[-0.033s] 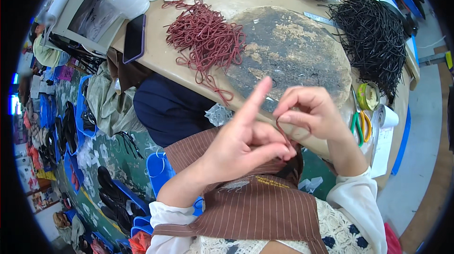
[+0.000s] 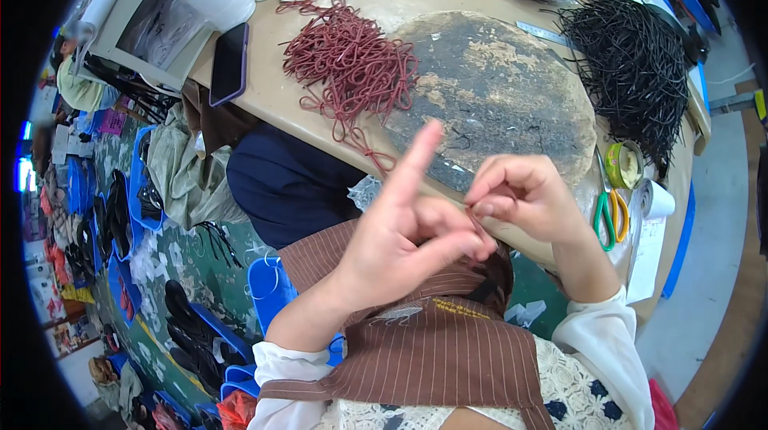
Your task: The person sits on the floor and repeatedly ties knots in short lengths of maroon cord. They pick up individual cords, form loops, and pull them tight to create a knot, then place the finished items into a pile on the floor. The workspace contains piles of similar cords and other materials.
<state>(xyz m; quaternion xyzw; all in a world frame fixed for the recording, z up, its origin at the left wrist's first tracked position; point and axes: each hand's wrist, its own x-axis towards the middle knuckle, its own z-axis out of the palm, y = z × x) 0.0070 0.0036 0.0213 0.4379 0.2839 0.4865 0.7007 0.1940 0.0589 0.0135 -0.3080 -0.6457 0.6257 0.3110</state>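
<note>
My left hand (image 2: 404,242) is over my lap at the table's near edge, its index finger stretched out. Its thumb and other fingers are closed on a thin dark red cord (image 2: 473,212). Close beside it, my right hand (image 2: 524,198) pinches the same cord between thumb and fingertips. Most of the cord is hidden by the fingers. Beyond my left hand lies a tangled pile of dark red looped cords (image 2: 352,62), with one knotted loop (image 2: 370,148) trailing toward the table edge. A worn, dark oval board (image 2: 512,94) sits to the right of that pile.
At the right are a heap of black cords (image 2: 628,70), green-and-orange-handled scissors (image 2: 612,218), a round yellow-green tin (image 2: 623,164) and a white roll (image 2: 658,198). A phone (image 2: 229,64) lies at the left table edge. Blue bins (image 2: 268,290) stand on the floor.
My right hand has shifted slightly down and closer to my left hand. My left index finger has tilted a little to the left, and less of the cord shows between the hands.
</note>
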